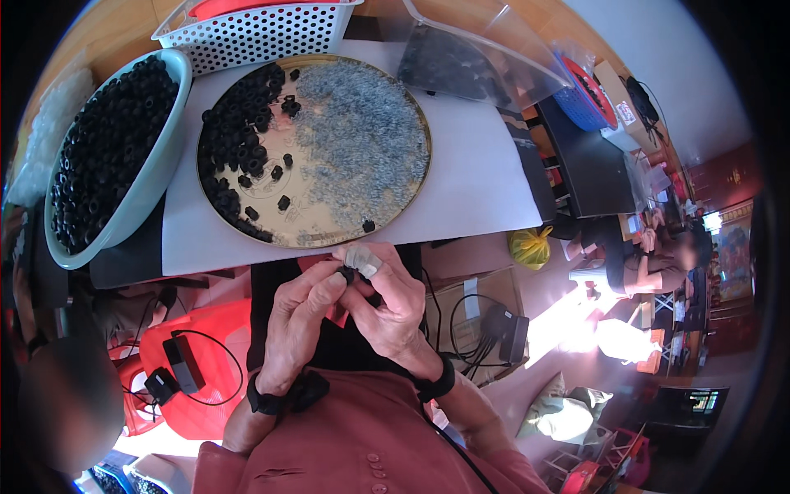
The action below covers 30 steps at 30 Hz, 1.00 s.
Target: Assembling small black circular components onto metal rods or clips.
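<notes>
My left hand [303,311] and my right hand [388,309] meet in front of the table's near edge, fingers pinched together. Between their fingertips is a small black plastic part [347,274], mostly covered by the fingers. A pale wrapping goes around one finger of my right hand. Just beyond lies a round gold tray [309,216]. Black hollow plastic parts [247,144] are heaped along its left side, with a few scattered toward the middle. Its right side carries a spread of small, clear bluish pieces [362,132], too tiny to make out singly.
A pale green basin [175,123] full of black parts stands left of the tray. Behind are a white perforated basket [255,41] and a clear plastic bin [485,70]. A red stool [206,329] holds black adapters. Other people sit at far left and right.
</notes>
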### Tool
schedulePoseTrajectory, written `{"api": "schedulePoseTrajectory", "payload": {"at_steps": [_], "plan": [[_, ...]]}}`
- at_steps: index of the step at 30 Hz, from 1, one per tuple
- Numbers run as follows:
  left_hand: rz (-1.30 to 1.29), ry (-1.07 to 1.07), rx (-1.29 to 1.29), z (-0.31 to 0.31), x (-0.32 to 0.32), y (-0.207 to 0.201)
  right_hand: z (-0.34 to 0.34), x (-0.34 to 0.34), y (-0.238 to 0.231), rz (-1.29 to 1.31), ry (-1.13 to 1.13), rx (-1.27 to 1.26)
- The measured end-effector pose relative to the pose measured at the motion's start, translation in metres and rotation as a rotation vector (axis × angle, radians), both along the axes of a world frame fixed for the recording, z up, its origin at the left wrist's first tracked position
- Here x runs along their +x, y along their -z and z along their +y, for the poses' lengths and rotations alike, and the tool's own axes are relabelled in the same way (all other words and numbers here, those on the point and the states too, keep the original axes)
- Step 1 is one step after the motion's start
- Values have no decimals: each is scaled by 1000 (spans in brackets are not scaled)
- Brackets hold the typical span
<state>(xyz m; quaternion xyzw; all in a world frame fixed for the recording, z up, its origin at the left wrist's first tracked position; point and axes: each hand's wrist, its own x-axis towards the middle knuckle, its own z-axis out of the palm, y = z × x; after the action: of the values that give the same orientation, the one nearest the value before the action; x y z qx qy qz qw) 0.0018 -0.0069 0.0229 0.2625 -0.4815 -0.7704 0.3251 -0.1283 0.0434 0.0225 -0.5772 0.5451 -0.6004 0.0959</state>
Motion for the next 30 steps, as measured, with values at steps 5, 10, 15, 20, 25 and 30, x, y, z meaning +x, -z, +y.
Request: {"api": "schedulePoseTrajectory", "payload": {"at_steps": [5,10,15,20,25,30], "plan": [[37,-63,1,4,-6,-1,-1,-4,-4,17,-12,2],[42,-88,-66,6,-13,-4,-4,-7,-11,134,44,-47],[37,-70,9,5,-14,1,-8,-4,7,123,89,-115],[-8,-91,19,4,-14,-3,-3,-5,0,3,35,38],[-1,-99,55,4,-17,0,-8,-7,6,51,26,-3],[-76,-33,-25,7,-13,-2,0,-2,10,133,108,-96]]}}
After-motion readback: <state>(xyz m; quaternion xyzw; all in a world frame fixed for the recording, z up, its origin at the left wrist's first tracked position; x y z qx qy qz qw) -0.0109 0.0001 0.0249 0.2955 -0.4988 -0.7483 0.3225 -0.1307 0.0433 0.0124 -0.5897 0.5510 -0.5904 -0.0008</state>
